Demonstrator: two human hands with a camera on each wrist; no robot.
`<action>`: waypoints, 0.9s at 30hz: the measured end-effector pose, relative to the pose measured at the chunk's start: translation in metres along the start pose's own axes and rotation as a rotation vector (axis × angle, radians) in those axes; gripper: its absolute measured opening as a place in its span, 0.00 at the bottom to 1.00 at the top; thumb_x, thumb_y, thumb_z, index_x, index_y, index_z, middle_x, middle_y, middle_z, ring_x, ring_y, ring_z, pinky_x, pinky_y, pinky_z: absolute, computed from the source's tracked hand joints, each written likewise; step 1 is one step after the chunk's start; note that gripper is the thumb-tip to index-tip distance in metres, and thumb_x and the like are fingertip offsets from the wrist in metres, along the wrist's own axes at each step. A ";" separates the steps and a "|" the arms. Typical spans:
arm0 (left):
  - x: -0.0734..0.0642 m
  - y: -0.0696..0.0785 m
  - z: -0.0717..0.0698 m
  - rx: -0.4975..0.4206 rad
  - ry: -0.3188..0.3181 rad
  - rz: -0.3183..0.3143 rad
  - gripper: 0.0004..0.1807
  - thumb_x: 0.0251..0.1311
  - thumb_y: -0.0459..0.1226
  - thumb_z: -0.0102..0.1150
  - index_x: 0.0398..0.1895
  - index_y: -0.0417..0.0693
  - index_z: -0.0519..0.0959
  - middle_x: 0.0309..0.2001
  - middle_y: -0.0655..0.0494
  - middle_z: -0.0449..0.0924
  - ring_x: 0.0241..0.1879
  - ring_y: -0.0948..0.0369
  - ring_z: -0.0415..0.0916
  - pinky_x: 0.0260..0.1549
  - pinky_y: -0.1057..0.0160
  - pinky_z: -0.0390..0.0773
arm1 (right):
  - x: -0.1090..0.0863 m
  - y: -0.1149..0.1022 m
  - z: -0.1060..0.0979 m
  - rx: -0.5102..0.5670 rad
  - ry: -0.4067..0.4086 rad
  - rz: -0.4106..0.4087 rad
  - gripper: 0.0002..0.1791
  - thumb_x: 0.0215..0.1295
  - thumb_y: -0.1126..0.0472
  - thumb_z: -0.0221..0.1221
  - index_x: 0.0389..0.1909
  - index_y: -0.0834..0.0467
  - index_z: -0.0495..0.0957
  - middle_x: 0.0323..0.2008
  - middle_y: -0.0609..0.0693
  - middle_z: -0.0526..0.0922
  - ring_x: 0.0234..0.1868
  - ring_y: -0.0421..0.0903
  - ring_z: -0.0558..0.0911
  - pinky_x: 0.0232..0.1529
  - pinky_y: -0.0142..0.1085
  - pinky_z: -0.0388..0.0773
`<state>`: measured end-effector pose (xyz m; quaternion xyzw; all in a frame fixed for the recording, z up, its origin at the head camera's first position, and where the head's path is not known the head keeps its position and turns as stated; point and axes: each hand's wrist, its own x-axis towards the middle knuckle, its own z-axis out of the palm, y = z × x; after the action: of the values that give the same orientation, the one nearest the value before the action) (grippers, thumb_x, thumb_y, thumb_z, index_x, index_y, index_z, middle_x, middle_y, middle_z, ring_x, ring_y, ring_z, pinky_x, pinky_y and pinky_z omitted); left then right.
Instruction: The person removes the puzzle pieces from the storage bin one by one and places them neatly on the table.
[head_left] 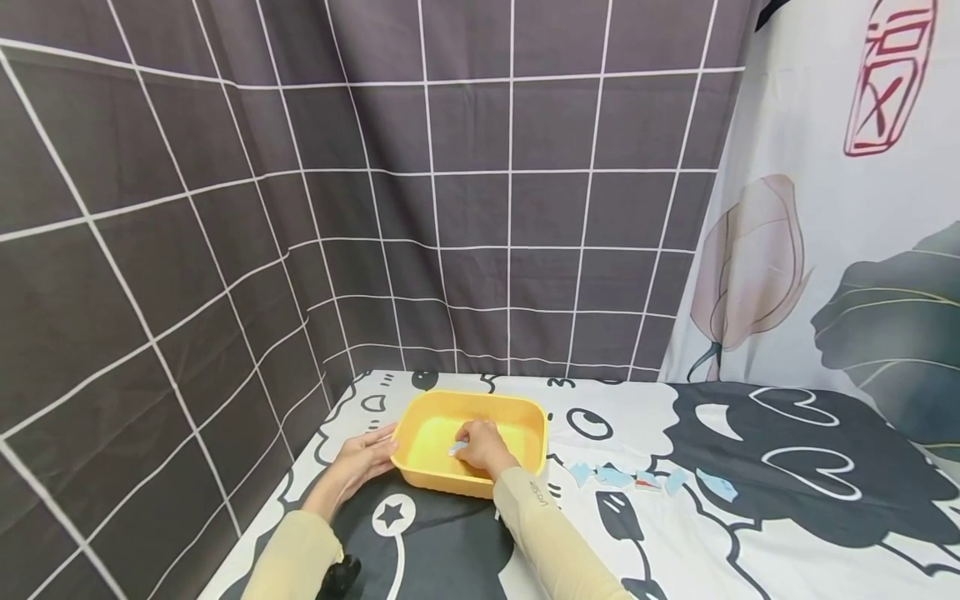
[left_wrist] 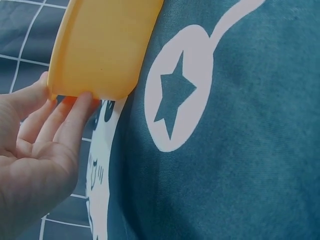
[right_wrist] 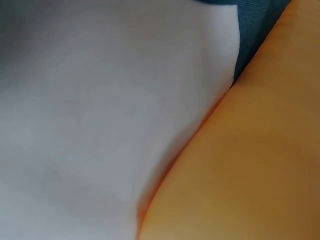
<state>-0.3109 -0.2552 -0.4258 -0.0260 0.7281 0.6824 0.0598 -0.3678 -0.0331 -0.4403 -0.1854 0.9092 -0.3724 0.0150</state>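
Observation:
A yellow plastic basin (head_left: 429,433) stands on the patterned cloth in the head view. My left hand (head_left: 356,468) holds its left end; in the left wrist view the thumb (left_wrist: 37,90) is at the rim and the other fingers lie against the outer wall. My right hand (head_left: 482,443) reaches inside the basin and pinches a small pale blue scrap (head_left: 456,448), which looks like paper. The right wrist view shows only the basin's outer wall (right_wrist: 250,165) and white cloth, with no hand in it.
Several pale blue scraps lie in a row right of the basin, among them a large one (head_left: 717,485) and one with a red patch (head_left: 647,480). The cloth (head_left: 600,533) bears black and white cartoon prints. A dark grid curtain (head_left: 472,208) hangs behind and at left.

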 end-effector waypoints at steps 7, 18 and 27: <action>0.001 0.001 0.001 0.006 0.046 -0.005 0.30 0.65 0.29 0.54 0.69 0.28 0.60 0.63 0.30 0.71 0.50 0.56 0.82 0.52 0.58 0.85 | 0.001 0.001 0.002 -0.046 -0.009 0.005 0.07 0.51 0.65 0.70 0.30 0.62 0.82 0.32 0.53 0.84 0.33 0.46 0.77 0.36 0.35 0.80; -0.002 0.001 0.000 0.028 0.080 0.011 0.30 0.63 0.27 0.55 0.68 0.30 0.62 0.65 0.27 0.66 0.48 0.57 0.83 0.50 0.59 0.86 | -0.002 -0.003 0.002 -0.037 0.055 -0.027 0.07 0.50 0.66 0.68 0.30 0.65 0.82 0.31 0.55 0.84 0.33 0.47 0.78 0.35 0.36 0.80; -0.007 0.009 0.011 0.097 0.126 0.024 0.27 0.62 0.26 0.56 0.66 0.30 0.66 0.63 0.28 0.70 0.48 0.55 0.83 0.44 0.61 0.88 | -0.003 -0.004 -0.001 0.036 0.083 0.011 0.10 0.53 0.64 0.68 0.34 0.65 0.82 0.33 0.56 0.84 0.35 0.46 0.78 0.39 0.37 0.82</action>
<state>-0.3045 -0.2444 -0.4167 -0.0571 0.7629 0.6439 0.0069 -0.3640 -0.0340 -0.4373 -0.1646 0.9033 -0.3959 -0.0176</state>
